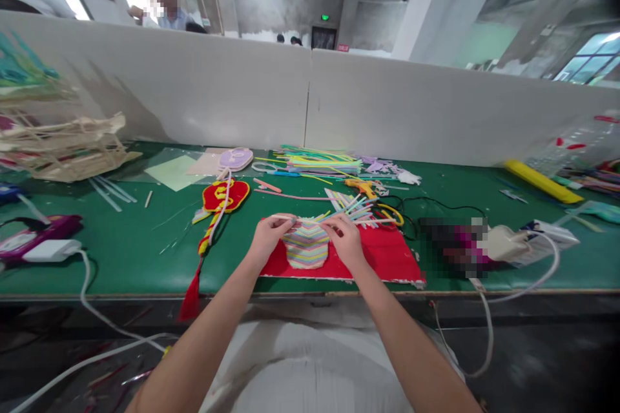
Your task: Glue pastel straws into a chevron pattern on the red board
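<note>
A small pouch-shaped piece with zigzag pastel stripes [307,250] lies on a red board [387,251] in front of me. Along its top edge runs a pale thin strip [310,222], perhaps a chenille stem. My left hand [275,235] pinches this strip at its left end, thumb against fingers. At the other end, my right hand [346,239] pinches it the same way. Just behind the right hand, a bunch of pastel stems [361,210] rests partly on the board. Fingertips hide both upper corners of the striped piece.
An orange-yellow glue gun [362,188] lies behind the board, near a pile of colored stems [320,160]. To the left is a red and yellow tasseled ornament [225,196]. Power strips [39,242] with white cables sit at both sides. A white partition [217,90] bounds the green table [159,271].
</note>
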A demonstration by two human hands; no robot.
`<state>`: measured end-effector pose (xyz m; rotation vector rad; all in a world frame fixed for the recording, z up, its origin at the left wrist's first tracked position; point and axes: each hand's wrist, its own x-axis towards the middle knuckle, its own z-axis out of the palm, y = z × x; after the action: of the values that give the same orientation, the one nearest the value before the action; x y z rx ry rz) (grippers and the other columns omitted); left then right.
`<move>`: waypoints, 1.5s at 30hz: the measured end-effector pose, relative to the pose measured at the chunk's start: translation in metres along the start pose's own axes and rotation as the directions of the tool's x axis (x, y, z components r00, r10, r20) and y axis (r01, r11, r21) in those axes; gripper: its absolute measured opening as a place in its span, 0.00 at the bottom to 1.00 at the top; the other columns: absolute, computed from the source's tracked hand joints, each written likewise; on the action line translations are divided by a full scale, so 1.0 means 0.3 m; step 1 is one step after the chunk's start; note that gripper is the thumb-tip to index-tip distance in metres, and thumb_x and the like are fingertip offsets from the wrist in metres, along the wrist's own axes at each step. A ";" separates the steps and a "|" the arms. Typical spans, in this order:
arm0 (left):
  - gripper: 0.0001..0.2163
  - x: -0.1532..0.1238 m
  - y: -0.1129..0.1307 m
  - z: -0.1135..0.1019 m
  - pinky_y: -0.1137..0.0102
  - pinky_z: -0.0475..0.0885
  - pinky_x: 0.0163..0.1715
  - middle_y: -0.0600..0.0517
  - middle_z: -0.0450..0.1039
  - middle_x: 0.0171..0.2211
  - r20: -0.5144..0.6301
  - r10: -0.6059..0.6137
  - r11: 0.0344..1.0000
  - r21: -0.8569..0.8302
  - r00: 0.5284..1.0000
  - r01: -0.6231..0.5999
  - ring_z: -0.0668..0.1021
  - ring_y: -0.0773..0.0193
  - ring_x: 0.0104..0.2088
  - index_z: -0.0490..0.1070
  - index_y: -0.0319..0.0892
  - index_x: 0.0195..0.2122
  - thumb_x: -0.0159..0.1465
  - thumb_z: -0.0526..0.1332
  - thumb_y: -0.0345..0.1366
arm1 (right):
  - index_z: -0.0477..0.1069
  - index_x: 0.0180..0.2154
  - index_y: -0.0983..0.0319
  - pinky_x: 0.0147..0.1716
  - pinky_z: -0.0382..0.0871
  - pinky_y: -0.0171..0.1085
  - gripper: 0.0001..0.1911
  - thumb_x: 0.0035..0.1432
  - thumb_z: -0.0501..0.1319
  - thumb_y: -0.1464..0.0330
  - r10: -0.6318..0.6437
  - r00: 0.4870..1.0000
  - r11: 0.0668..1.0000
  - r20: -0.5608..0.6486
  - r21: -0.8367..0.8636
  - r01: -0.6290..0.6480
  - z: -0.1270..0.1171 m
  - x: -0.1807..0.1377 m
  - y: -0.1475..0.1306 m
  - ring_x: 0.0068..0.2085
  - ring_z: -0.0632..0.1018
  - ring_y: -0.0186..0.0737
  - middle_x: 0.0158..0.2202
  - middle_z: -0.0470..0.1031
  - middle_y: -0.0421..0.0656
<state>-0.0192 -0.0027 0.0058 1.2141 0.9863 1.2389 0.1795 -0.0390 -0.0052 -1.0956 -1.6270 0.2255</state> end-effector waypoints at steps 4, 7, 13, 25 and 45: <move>0.19 -0.014 -0.006 0.066 0.63 0.76 0.41 0.47 0.81 0.31 -0.027 0.000 1.000 0.001 1.000 0.000 0.82 0.54 0.37 0.77 0.39 0.32 0.48 0.69 0.50 | 0.73 0.31 0.59 0.29 0.66 0.34 0.07 0.61 0.59 0.66 -0.023 1.000 1.000 -0.020 0.017 0.024 -0.001 0.001 -0.004 0.34 0.73 0.36 0.31 0.70 0.41; 0.14 -0.024 -0.008 0.134 0.65 0.76 0.37 0.47 0.81 0.30 0.002 0.012 0.999 0.035 1.000 -0.012 0.82 0.54 0.35 0.78 0.40 0.28 0.47 0.70 0.46 | 0.73 0.31 0.59 0.29 0.67 0.34 0.06 0.61 0.60 0.66 -0.037 0.999 0.999 -0.029 0.026 0.037 -0.003 0.002 -0.004 0.34 0.74 0.36 0.31 0.71 0.40; 0.10 -0.022 0.002 0.197 0.67 0.76 0.34 0.49 0.81 0.28 -0.005 0.012 0.999 0.042 1.000 -0.012 0.82 0.56 0.32 0.78 0.41 0.26 0.48 0.69 0.42 | 0.72 0.31 0.59 0.30 0.67 0.35 0.06 0.61 0.59 0.67 -0.018 0.998 1.000 -0.066 0.022 0.019 -0.012 0.003 -0.006 0.35 0.74 0.36 0.31 0.71 0.41; 0.16 0.003 0.045 0.029 0.65 0.77 0.38 0.51 0.78 0.26 -0.196 -0.016 0.996 -0.085 0.980 0.000 0.80 0.62 0.29 0.76 0.38 0.30 0.46 0.71 0.45 | 0.73 0.33 0.59 0.31 0.70 0.36 0.09 0.62 0.58 0.63 0.124 0.988 0.992 -0.087 0.019 -0.123 -0.024 -0.005 0.007 0.34 0.74 0.37 0.36 0.70 0.43; 0.11 -0.012 0.004 0.005 0.71 0.73 0.34 0.52 0.77 0.29 -0.235 0.106 0.991 0.105 0.966 -0.083 0.79 0.63 0.31 0.73 0.41 0.32 0.55 0.65 0.43 | 0.77 0.34 0.57 0.36 0.71 0.38 0.06 0.60 0.60 0.67 0.080 0.997 0.996 -0.019 0.031 -0.079 -0.039 0.003 0.003 0.35 0.75 0.38 0.33 0.74 0.41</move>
<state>-0.0183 -0.0064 0.0068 1.2151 1.1868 1.4532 0.1898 -0.0422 -0.0007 -1.1367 -1.5588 0.2897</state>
